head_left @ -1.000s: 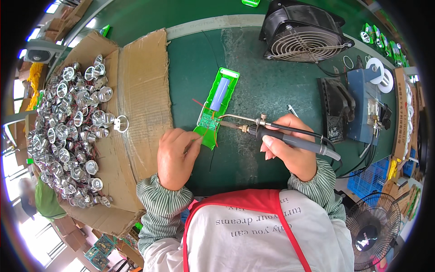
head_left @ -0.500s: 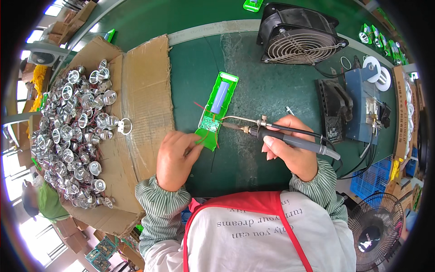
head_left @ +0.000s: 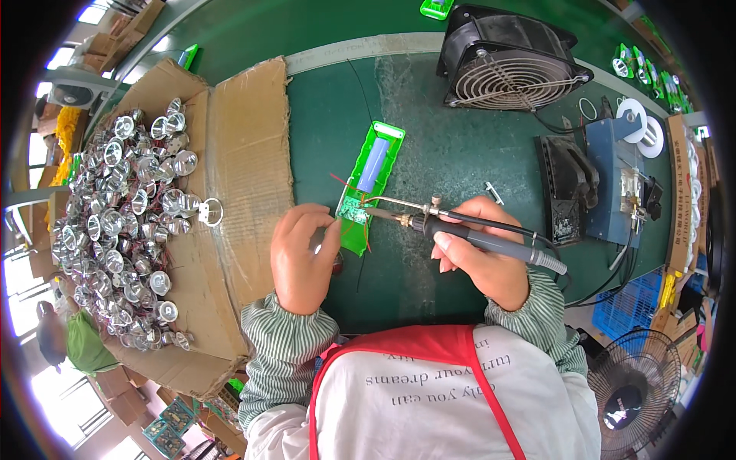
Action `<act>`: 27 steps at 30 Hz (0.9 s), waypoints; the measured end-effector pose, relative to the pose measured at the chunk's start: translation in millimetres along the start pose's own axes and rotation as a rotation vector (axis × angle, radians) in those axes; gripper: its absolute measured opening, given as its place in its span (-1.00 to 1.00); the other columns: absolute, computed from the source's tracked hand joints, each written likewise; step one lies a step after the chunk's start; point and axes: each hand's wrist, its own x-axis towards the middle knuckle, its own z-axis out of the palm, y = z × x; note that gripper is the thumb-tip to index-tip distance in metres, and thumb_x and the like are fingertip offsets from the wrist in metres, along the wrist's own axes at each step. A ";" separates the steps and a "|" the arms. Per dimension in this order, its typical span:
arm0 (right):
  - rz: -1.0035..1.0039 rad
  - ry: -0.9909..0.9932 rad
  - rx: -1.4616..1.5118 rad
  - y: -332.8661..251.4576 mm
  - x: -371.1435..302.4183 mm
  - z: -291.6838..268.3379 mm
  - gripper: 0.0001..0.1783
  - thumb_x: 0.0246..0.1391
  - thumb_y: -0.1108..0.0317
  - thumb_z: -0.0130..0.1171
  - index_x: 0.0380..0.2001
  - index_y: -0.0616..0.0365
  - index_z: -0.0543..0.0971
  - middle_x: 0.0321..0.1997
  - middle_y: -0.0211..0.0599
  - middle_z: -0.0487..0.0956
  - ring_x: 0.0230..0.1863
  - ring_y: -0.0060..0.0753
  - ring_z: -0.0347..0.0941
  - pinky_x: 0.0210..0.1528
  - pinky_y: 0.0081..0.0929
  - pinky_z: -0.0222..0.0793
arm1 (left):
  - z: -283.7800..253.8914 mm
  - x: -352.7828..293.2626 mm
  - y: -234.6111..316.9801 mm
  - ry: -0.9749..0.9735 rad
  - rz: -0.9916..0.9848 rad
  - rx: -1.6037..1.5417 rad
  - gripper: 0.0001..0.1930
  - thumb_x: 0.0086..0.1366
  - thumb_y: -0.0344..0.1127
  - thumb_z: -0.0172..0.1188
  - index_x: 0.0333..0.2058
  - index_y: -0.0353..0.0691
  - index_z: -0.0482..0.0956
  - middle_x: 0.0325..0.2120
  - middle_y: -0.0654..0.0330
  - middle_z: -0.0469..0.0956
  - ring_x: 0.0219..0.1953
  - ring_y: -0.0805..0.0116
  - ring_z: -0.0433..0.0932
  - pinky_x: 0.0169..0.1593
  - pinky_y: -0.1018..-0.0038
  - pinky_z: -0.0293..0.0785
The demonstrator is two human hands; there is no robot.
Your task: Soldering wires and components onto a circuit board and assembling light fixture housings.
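Observation:
A green plastic housing (head_left: 389,146) lies on the bench in front of me. It contains a blue cylindrical battery (head_left: 373,164) and a small circuit board (head_left: 352,211) with thin red wires. My right hand (head_left: 497,274) is closed round the dark handle of a soldering iron (head_left: 479,239). The iron's tip and the thin metal solder-feed tube (head_left: 399,202) above it reach the board. My left hand (head_left: 295,264) has thumb and forefinger pinched together by the board's left edge; whatever they pinch is too small to see. Something shiny and silver, partly hidden, shows between its fingers.
On the left, a cardboard box (head_left: 249,146) bears many silver reflector cups (head_left: 115,222). A black fan (head_left: 510,65) stands at the back. Right of it are a black holder (head_left: 563,188) and a blue-grey solder feeder (head_left: 606,180) with white spools. A white piece (head_left: 494,192) lies nearby.
My left fingers have moved up along the housing's left edge, and a silver thing now shows between them. The iron and its feed tube have shifted slightly left over the board.

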 end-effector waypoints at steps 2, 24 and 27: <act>0.002 -0.008 0.006 3.0 2.0 1.8 -0.86 -0.02 0.55 0.16 -0.38 0.36 0.43 -0.48 -0.25 0.54 -0.50 -0.59 0.51 -0.54 -0.64 0.44 | 2.5 0.1 0.5 -0.021 -0.011 -0.012 -0.93 0.05 -0.49 0.20 -0.46 -0.32 0.50 -0.36 0.09 0.53 -0.30 0.11 0.47 -0.23 0.33 0.39; -0.008 -0.033 -0.037 8.4 9.9 5.8 -0.85 -0.01 0.60 0.10 -0.34 0.33 0.38 -0.53 -0.13 0.54 -0.60 -0.52 0.47 -0.57 -0.59 0.42 | 4.0 2.7 -1.2 -0.077 0.024 -0.042 -0.92 0.00 -0.52 0.18 -0.47 -0.33 0.47 -0.36 0.08 0.53 -0.32 0.08 0.46 -0.22 0.30 0.37; -0.001 -0.022 -0.014 4.8 7.1 0.9 -0.85 -0.01 0.58 0.13 -0.35 0.33 0.40 -0.50 -0.18 0.54 -0.54 -0.55 0.48 -0.55 -0.61 0.43 | 3.8 3.2 -0.6 -0.077 0.027 -0.044 -0.92 0.01 -0.52 0.18 -0.47 -0.33 0.47 -0.36 0.08 0.52 -0.32 0.09 0.45 -0.22 0.30 0.37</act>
